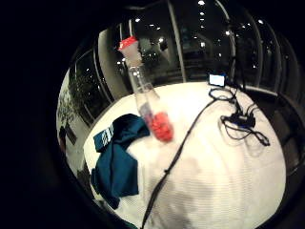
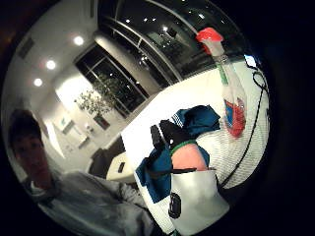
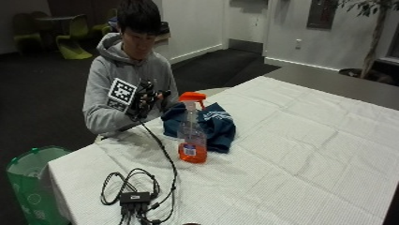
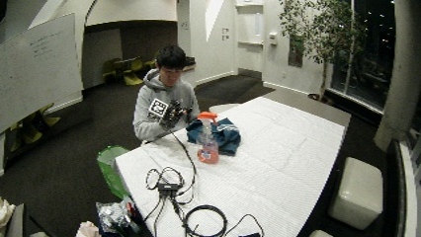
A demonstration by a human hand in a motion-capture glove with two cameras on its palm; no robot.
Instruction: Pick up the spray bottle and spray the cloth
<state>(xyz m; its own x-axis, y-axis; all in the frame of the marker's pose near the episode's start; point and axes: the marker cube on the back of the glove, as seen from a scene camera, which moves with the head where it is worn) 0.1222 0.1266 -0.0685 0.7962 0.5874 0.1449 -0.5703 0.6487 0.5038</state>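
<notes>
One gloved right hand (image 3: 147,99) is what you hold raised in front of your chest, above the near table edge; I cannot tell if its fingers are spread or curled, and it touches nothing. At about four o'clock from it, the spray bottle (image 3: 192,133) stands upright on the white tablecloth (image 3: 299,140), with orange liquid low inside. Just behind the bottle, at one o'clock, lies the dark blue cloth (image 3: 212,125), crumpled.
</notes>
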